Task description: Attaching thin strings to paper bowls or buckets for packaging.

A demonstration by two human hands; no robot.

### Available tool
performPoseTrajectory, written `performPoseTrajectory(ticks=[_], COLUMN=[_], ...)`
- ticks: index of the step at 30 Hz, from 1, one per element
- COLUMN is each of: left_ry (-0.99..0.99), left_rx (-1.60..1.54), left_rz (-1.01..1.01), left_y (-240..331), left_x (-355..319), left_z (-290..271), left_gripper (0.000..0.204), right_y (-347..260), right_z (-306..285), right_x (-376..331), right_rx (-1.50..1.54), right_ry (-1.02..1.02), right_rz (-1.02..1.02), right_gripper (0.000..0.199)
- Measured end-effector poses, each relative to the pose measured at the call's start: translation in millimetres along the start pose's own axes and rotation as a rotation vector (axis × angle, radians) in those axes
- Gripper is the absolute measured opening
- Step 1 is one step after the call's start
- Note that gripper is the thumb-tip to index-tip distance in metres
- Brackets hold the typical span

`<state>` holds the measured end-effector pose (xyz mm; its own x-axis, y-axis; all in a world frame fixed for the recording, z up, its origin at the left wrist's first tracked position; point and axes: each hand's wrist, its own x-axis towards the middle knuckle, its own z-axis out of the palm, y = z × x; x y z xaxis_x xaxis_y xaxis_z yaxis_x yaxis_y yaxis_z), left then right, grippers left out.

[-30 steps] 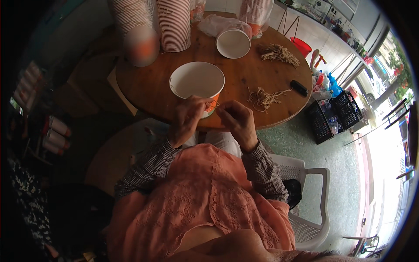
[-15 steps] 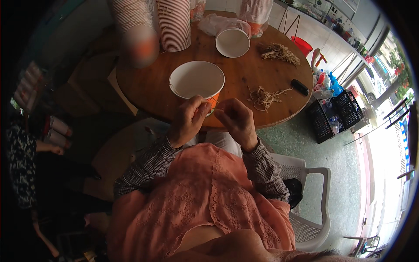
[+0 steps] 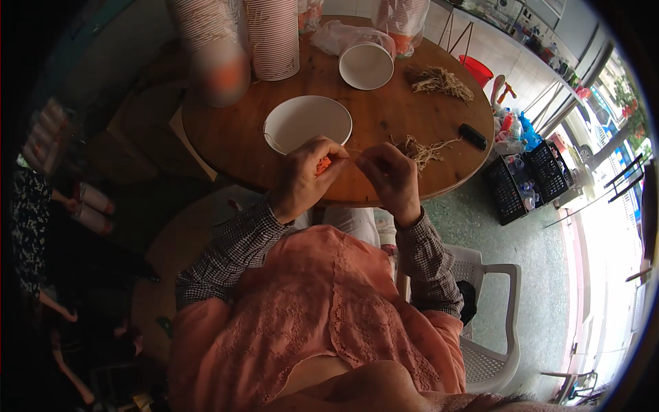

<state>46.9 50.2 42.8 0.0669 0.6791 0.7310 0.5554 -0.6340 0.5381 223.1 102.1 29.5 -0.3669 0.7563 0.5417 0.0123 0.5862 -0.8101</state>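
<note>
A white paper bucket [image 3: 307,122] with an orange patch on its outside stands at the near edge of the round wooden table [image 3: 384,123]. A thin string [image 3: 271,142] runs along its left rim. My left hand [image 3: 309,173] is at the bucket's near side, fingers pinched together and covering much of the orange patch. Just right of it, my right hand [image 3: 392,180] also pinches, thumb against forefinger. A fine strand [image 3: 353,152] seems to stretch between the fingertips. A loose pile of string [image 3: 424,152] lies beyond my right hand.
Tall stacks of paper buckets [image 3: 272,44] stand at the back left. Another bucket [image 3: 366,67] lies tipped by a plastic bag [image 3: 336,38]. A string bundle [image 3: 443,84] and a black object [image 3: 471,136] are at right. A white chair [image 3: 509,295] and black crate [image 3: 525,182] stand on the floor.
My right hand has moved right, widening the gap between my hands. My left hand has shifted slightly right, over the orange patch. The bucket has tilted a little.
</note>
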Motion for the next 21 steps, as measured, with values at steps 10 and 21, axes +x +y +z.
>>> performPoseTrajectory(ticks=[10,21], left_ry=[0.007,-0.029], left_rx=[0.105,0.554], left_rz=[0.064,0.007], left_y=[-11,-31], left_x=[2,-20], left_z=[9,3], left_gripper=[0.011,0.025], right_y=[11,55], right_z=[-8,-31], right_x=[7,117], right_rx=[0.165,0.294], right_ry=[-0.098,0.166], right_rz=[0.091,0.139], right_gripper=[0.008,0.011])
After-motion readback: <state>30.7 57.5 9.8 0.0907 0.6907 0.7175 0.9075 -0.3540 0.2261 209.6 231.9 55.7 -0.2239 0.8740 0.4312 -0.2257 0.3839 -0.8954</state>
